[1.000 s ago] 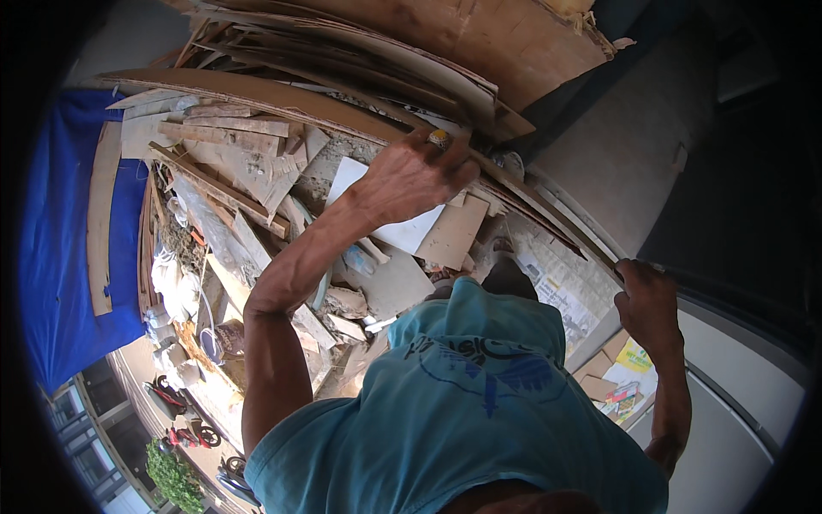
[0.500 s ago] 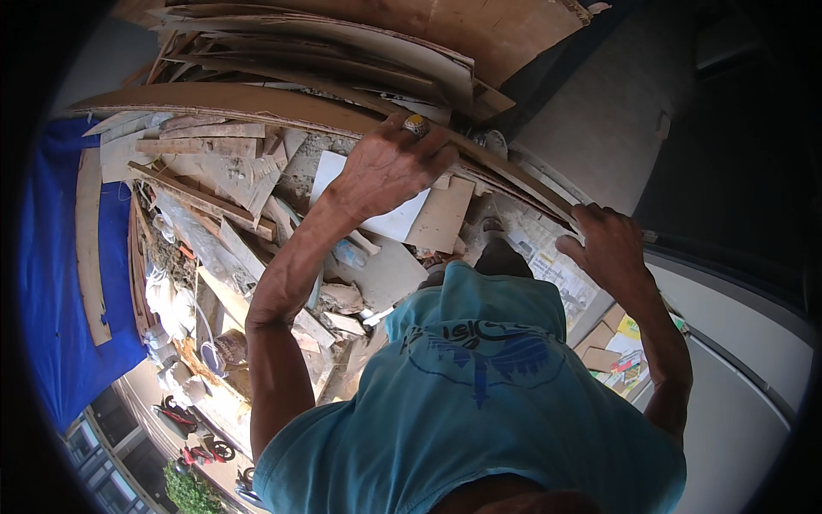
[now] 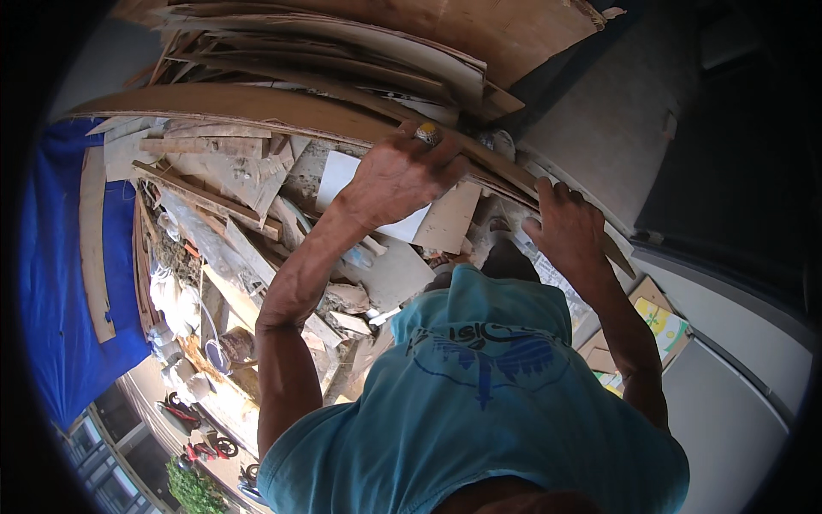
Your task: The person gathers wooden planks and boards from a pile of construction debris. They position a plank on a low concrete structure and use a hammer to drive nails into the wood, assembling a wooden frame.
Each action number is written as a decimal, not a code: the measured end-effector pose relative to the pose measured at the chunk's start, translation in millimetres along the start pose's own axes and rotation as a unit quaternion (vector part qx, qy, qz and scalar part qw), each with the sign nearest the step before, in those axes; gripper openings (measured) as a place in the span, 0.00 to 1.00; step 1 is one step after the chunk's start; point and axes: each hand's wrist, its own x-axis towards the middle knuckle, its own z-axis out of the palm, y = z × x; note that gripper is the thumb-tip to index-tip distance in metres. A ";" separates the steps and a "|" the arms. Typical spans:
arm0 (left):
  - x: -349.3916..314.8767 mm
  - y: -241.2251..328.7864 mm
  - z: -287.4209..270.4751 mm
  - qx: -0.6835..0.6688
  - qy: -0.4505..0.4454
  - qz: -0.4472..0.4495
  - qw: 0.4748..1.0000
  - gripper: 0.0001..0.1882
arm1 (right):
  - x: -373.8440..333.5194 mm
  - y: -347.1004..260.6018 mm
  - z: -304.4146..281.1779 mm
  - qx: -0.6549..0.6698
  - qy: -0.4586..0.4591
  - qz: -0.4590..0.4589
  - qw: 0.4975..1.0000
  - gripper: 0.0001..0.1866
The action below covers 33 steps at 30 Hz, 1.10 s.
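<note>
A long brown plywood sheet (image 3: 240, 101) stretches across in front of me, its upper edge toward me. My left hand (image 3: 409, 176), wearing a ring with a yellow stone (image 3: 427, 132), is closed over that edge near the middle, its fingertips hidden behind the sheet. Farther right, my right hand (image 3: 568, 227) grips the same sheet, thumb on the near side and fingers curled over the top. The sheet's pointed right end shows beyond my right wrist.
More plywood sheets (image 3: 360, 43) lean in a stack beyond. Wood scraps (image 3: 205, 201), a white panel (image 3: 340, 176) and a bucket (image 3: 233, 349) crowd the floor at left. A blue tarp (image 3: 53, 283) hangs far left. A pale grey panel (image 3: 728, 420) stands at right.
My right hand has shifted left along the sheet, and the sheet's end now sticks out past it. My left hand keeps its hold, slightly farther right in view.
</note>
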 end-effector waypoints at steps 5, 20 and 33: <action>-4.7 3.1 3.7 -0.020 -0.012 -0.020 1.000 0.07 | 11.5 -0.4 5.6 -0.037 -0.019 -0.029 0.999 0.15; -103.0 -3.6 -23.0 -0.231 0.516 -0.479 0.671 0.47 | 4.8 -5.5 11.5 -0.022 -0.055 -0.078 0.995 0.20; -72.6 -33.7 -1.3 -0.451 0.499 -0.519 0.527 0.31 | -6.7 -12.5 21.0 -0.037 -0.082 -0.098 0.991 0.18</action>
